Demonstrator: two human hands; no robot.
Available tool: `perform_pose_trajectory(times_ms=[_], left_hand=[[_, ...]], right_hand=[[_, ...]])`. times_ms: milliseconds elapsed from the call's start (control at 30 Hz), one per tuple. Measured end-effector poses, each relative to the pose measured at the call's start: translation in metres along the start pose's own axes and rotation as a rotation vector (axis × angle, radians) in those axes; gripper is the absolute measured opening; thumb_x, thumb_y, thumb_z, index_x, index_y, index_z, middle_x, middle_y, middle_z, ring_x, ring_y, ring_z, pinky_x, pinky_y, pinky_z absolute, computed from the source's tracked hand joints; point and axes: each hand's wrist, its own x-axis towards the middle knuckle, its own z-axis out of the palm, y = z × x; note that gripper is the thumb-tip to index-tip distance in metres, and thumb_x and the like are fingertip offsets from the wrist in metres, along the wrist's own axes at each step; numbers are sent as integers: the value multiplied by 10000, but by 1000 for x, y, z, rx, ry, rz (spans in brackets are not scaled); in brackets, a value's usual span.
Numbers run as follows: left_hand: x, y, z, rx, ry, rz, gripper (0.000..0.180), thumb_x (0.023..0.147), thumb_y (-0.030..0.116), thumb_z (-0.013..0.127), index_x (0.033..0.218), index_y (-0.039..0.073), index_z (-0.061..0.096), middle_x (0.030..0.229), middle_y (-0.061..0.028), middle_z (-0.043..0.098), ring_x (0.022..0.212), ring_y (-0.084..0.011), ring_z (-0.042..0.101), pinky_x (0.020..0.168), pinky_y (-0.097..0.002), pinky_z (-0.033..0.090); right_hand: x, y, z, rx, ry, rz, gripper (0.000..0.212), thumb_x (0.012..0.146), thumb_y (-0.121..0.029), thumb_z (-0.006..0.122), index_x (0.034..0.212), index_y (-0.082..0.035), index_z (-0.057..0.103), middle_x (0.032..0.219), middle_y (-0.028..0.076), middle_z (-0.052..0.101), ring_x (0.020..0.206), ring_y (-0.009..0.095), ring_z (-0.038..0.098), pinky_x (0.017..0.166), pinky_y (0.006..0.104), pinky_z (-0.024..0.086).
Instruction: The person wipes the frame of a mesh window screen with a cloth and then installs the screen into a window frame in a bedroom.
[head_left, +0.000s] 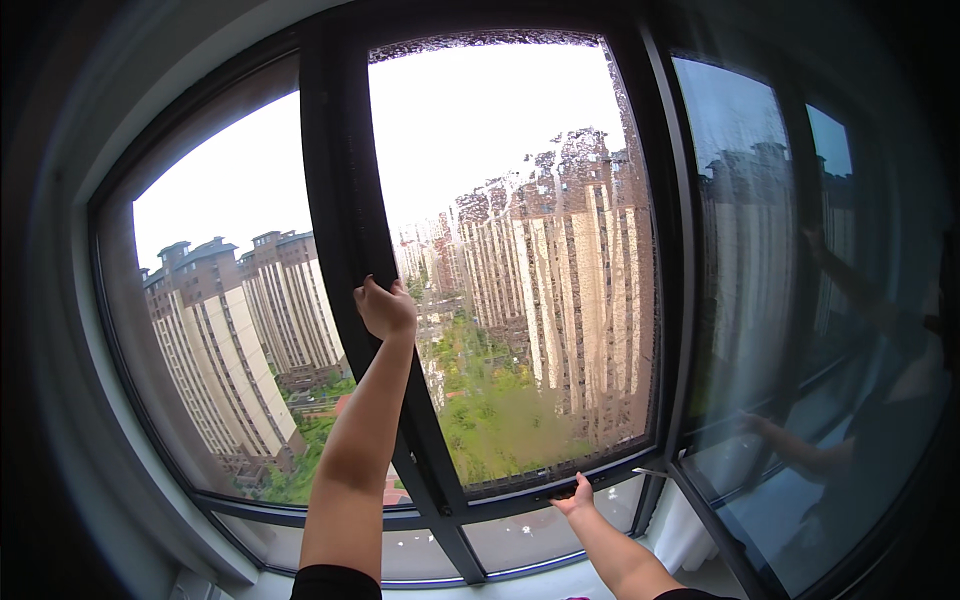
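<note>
At the tall window, both hands are on the insect screen (pixel 520 300), a dark-framed mesh panel that stands in the middle opening, between the clear pane (pixel 230 330) on its left and the open glass sash (pixel 760 300) on its right. The left hand (pixel 385 308) is clenched around the screen's left upright, about halfway up, fingers wrapped over the dark bar. The right hand (pixel 574 496) sits low, at the screen's bottom rail, fingers spread and pressing against the edge rather than curled round it. Judging by how things lie, the screen stands upright within the window frame (pixel 345 150), with a bright gap showing along its top and left side, so it looks not fully seated or not yet lifted clear; which of the two cannot be told. The mesh looks grey and patchy, dotted with wet or dusty blotches that blur the apartment blocks (pixel 560 250) and green grounds beyond it. Faint reflections of arms show in the sash to the screen's right.
</note>
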Motion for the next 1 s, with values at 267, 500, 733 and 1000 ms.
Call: perform_pose_trajectory(times_ms=[267, 500, 733, 1000], left_hand=[[2, -7, 3, 31, 38, 104, 420, 760, 222, 677, 1080, -14, 542, 1017, -161, 551, 955, -323, 554, 805, -377, 461], [-1, -12, 8, 14, 52, 213, 411, 738, 209, 697, 1048, -19, 552, 966, -166, 562, 900, -330, 571, 763, -383, 471], [6, -13, 6, -4, 67, 184, 410, 729, 208, 708, 1037, -15, 555, 957, -160, 570, 887, -329, 578, 753, -385, 475], [11, -5, 2, -7, 45, 175, 430, 734, 194, 704, 1083, 16, 528, 987, -156, 564, 911, -330, 578, 785, -384, 477]], right_hand=[[12, 1, -5, -11, 7, -14, 499, 883, -341, 468, 1309, -100, 371, 1363, 110, 354, 1247, 330, 334, 1012, 602, 181], [16, -6, -7, 12, -4, -65, 452, 872, -336, 499, 1253, -109, 415, 1312, 117, 392, 1206, 317, 368, 998, 616, 191], [8, 3, 10, -35, 105, -53, 428, 892, -363, 436, 1235, -107, 435, 1303, 109, 414, 1203, 309, 382, 991, 609, 221], [25, 6, 1, 19, -59, 10, 420, 903, -353, 417, 1244, -110, 437, 1301, 93, 424, 1183, 300, 408, 963, 595, 281]])
